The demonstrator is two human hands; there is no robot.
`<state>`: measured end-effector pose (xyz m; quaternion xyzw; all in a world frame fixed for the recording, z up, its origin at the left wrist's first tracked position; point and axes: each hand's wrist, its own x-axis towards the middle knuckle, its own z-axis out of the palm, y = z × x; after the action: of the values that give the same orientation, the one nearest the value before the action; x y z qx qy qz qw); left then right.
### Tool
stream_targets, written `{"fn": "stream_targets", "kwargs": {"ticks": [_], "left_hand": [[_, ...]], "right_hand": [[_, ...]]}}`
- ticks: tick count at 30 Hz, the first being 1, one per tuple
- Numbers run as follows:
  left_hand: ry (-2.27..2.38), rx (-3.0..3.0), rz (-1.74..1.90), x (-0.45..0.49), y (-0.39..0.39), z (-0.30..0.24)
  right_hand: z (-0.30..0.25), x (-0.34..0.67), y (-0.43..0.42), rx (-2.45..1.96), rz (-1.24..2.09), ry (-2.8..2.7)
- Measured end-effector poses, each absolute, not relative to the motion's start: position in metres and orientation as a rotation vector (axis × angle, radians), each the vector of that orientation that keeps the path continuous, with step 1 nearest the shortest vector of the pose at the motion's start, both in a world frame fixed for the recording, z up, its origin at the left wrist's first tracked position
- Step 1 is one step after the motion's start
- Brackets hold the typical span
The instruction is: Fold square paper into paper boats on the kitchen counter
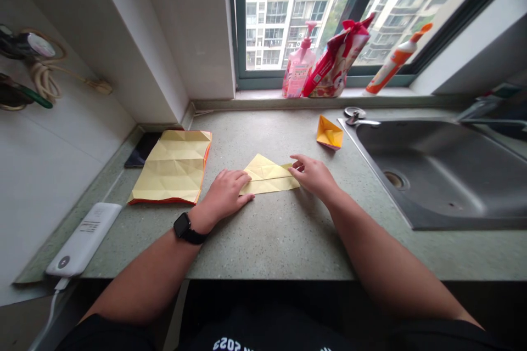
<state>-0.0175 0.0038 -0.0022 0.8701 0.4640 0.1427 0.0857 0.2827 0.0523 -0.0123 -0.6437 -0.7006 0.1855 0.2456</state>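
A pale yellow sheet of paper (269, 178), partly folded with a pointed top and a long band along its lower side, lies on the countertop before me. My left hand (226, 193), with a black watch on its wrist, grips the paper's left end between fingers and thumb. At the opposite end, my right hand (310, 173) has its fingers closed on the paper's edge; its thumb is partly hidden. Farther back stands a small folded yellow-orange paper shape (330, 132). A stack of creased yellow sheets (173, 167) with red-orange edges lies to the left.
A steel sink (453, 175) is set into the counter at right. Left are a white power bank (84, 238) with a cable and a dark flat object (142, 149). A pink pump bottle (299, 68), red bag (340, 60) and orange-white bottle (393, 66) line the windowsill.
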Motion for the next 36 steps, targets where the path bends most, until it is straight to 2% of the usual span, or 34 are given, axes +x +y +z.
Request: {"fn": "stream_targets", "kwargs": {"ticks": [4, 11, 17, 23, 30, 32, 36], "left_hand": [[1.369, 2.600, 0.466, -0.017, 0.003, -0.003], [1.289, 2.643, 0.502, -0.009, 0.000, 0.000], [1.414, 2.648, 0.529, -0.001, 0.001, 0.001], [1.447, 2.600, 0.687, -0.008, 0.007, 0.005], [1.280, 2.161, 1.184, -0.021, 0.005, 0.011], [1.262, 1.942, 1.217, -0.022, 0.006, 0.009], [1.199, 1.547, 1.125, -0.018, 0.012, -0.001]], "right_hand": [[-0.013, 0.283, 0.054, -1.694, 0.599, -1.842], [-0.007, 0.282, 0.055, -1.359, 1.215, -1.397], [0.005, 0.273, 0.046, -1.157, 1.543, -1.208], [0.012, 0.272, 0.040, -0.996, 1.617, -1.251], [0.005, 0.277, 0.047, -1.091, 1.302, -1.258], [0.001, 0.275, 0.048, -1.077, 1.360, -1.274], [-0.003, 0.267, 0.045, -0.934, 1.702, -1.321]]}}
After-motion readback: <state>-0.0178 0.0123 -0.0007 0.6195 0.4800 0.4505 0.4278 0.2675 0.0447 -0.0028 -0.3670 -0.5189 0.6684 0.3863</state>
